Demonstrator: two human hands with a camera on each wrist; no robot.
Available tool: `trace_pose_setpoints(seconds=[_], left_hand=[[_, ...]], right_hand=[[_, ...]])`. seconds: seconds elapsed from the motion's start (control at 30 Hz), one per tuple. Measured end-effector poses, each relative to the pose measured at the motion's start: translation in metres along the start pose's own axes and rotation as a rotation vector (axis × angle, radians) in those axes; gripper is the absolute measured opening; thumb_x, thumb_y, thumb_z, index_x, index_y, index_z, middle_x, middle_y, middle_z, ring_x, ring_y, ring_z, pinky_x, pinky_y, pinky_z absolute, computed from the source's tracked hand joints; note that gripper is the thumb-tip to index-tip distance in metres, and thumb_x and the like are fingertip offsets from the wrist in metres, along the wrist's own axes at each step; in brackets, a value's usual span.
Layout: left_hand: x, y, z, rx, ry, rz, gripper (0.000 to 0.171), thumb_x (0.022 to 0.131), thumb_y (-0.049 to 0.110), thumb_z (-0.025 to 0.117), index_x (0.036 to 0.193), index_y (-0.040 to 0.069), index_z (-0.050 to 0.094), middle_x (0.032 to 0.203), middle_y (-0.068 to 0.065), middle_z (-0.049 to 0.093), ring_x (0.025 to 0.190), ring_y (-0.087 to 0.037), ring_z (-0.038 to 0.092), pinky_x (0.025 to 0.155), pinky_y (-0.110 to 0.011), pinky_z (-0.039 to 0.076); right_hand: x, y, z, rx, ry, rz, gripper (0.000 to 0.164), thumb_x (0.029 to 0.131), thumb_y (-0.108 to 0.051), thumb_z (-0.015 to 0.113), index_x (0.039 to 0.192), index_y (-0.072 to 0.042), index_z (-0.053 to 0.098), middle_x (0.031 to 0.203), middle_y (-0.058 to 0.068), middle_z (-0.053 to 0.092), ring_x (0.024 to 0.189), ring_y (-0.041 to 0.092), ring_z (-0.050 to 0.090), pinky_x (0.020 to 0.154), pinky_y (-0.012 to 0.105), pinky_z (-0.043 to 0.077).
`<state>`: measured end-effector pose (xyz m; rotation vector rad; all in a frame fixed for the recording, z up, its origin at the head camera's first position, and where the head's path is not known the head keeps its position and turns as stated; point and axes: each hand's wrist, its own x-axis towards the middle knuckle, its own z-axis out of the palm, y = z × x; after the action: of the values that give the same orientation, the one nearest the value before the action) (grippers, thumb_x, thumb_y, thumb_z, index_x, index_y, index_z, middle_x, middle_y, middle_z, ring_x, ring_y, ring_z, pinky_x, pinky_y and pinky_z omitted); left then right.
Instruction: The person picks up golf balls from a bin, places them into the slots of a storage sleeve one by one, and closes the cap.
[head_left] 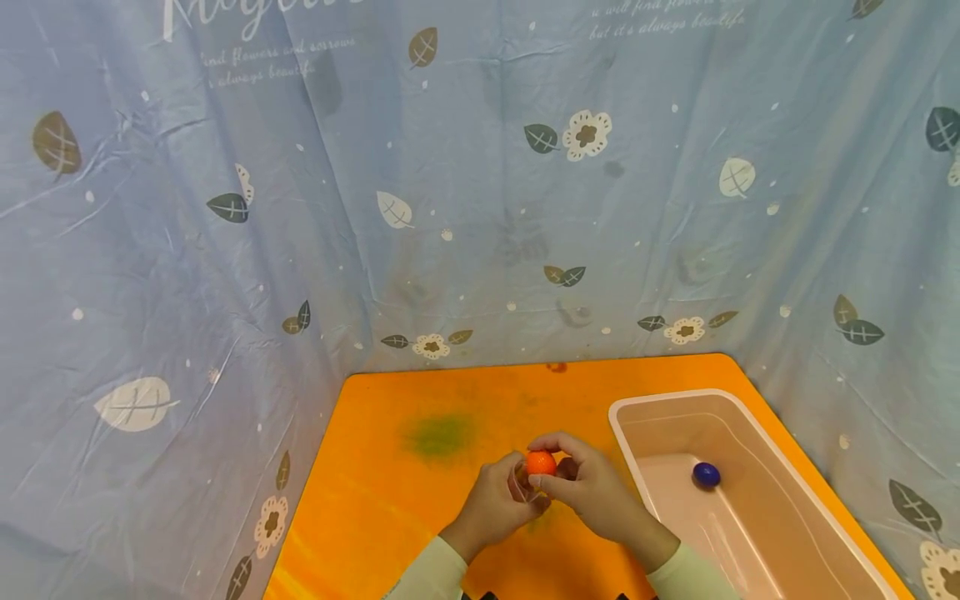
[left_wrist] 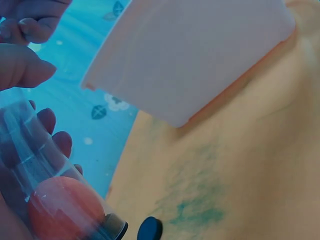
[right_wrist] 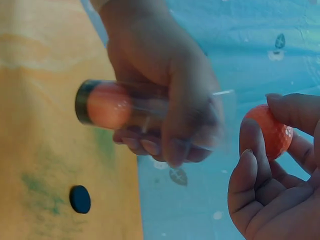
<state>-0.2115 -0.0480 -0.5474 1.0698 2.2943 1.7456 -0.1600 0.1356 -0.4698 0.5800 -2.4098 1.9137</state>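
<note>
The right hand [right_wrist: 280, 195] pinches an orange ball [right_wrist: 270, 120] just off the mouth of a clear tube [right_wrist: 145, 117] that the left hand [right_wrist: 167, 75] grips; a steady tube and centred ball would help. A second ball [right_wrist: 108, 105] sits inside; a tub [head_left: 675, 433] stands to the right.

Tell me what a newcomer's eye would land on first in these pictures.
Probably the vivid orange ball, pinched in the right hand close to a clear tube held in the left hand. A second orange ball sits inside that tube, at its dark end. The dark blue ball inside the pale bin, right of the hands, also stands out.
</note>
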Motion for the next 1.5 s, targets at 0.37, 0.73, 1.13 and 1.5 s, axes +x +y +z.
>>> trace_pose_setpoints(seconds=[0.37,0.73,1.13,1.5], left_hand=[[-0.002,-0.004,0.001,0.004,0.004,0.001,0.034,0.082,0.015,0.076,0.109,0.023,0.059,0.083,0.006,0.064,0.057,-0.007,0.053,0.054,-0.024,0.050],[-0.003,0.026,-0.001,-0.018,0.002,0.056,0.032,0.082,0.005,0.074,0.109,0.016,0.060,0.082,0.008,0.063,0.058,-0.003,0.053,0.054,-0.024,0.051],[-0.003,0.009,0.003,-0.010,-0.009,0.074,0.033,0.084,0.010,0.074,0.112,0.017,0.059,0.085,0.007,0.064,0.060,-0.004,0.053,0.055,-0.024,0.051],[-0.005,0.030,-0.001,0.025,-0.002,0.041,0.026,0.082,0.005,0.072,0.098,0.021,0.058,0.077,0.003,0.060,0.058,-0.005,0.050,0.054,-0.023,0.047]], right_hand=[[-0.004,0.006,0.009,-0.020,0.005,0.066,0.029,0.089,-0.022,0.070,0.116,-0.017,0.058,0.101,0.002,0.062,0.076,0.025,0.058,0.066,0.032,0.051],[-0.007,-0.020,0.010,-0.020,-0.010,0.085,0.029,0.091,-0.013,0.067,0.118,-0.008,0.058,0.104,0.009,0.061,0.078,0.030,0.057,0.067,0.031,0.050],[-0.009,-0.018,0.009,0.003,-0.011,0.080,0.031,0.091,-0.013,0.067,0.119,-0.006,0.057,0.106,0.011,0.061,0.078,0.029,0.057,0.068,0.032,0.051],[-0.008,0.013,0.006,-0.009,-0.028,0.102,0.032,0.092,-0.019,0.066,0.123,-0.016,0.058,0.115,0.007,0.059,0.067,0.023,0.057,0.063,0.034,0.052]])
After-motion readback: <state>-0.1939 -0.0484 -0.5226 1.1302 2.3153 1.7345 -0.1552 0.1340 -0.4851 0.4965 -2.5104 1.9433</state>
